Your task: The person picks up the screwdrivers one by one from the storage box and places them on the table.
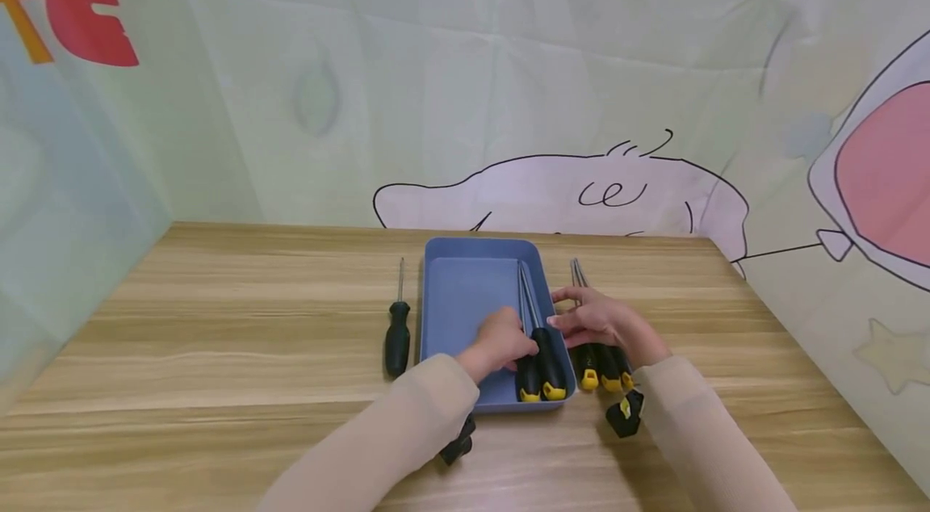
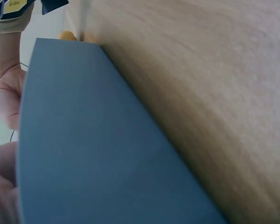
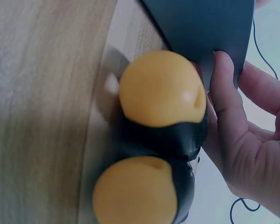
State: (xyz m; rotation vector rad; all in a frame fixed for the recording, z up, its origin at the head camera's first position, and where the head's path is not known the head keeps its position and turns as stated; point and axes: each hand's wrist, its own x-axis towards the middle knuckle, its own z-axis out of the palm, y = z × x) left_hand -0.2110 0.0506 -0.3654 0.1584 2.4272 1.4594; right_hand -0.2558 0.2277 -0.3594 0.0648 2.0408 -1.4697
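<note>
A blue tray [image 1: 465, 286] lies on the table with two black-and-yellow screwdrivers in its right part. My left hand [image 1: 503, 338] reaches into the tray, fingers curled around the upper handle of the left screwdriver [image 1: 528, 379]. Close beside that one lies the other screwdriver [image 1: 550, 367], its shaft pointing away. At the tray's right side, my right hand [image 1: 592, 318] touches the outer wall; the right wrist view shows the thumb [image 3: 222, 77] against it. Several similar screwdrivers [image 1: 609, 367] lie under and beside the right hand, partly covered by it.
A black screwdriver [image 1: 397, 342] lies alone on the wooden table [image 1: 240, 334], left of the tray. A printed cloth [image 1: 291, 92] hangs behind the table. Black wrist-worn pieces [image 1: 625, 415] sit by both sleeves.
</note>
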